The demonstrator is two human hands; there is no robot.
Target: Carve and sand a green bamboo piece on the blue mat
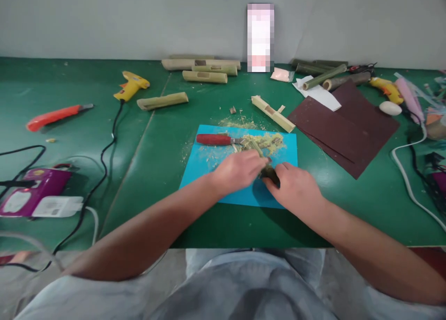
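Over a blue sheet [240,197], both hands are closed on a short bamboo tube [270,173] that lies at a slant. My left hand [240,171] grips its middle from above; a small brown bit shows at the fingertips, too small to name. My right hand [296,185] wraps the near, dark open end. Much of the tube is hidden by the fingers. Just beyond them, pale shavings [273,142] are heaped on the sheet, beside a red-handled carving tool [213,140] whose tip is among the shavings.
Cut bamboo pieces [205,77] lie at the back, one [273,114] beyond the sheet. Brown sandpaper sheets [334,129] are on the right. Leftward are a yellow glue gun [130,87] with a black cord, a red cutter [55,117] and a purple power box [45,187].
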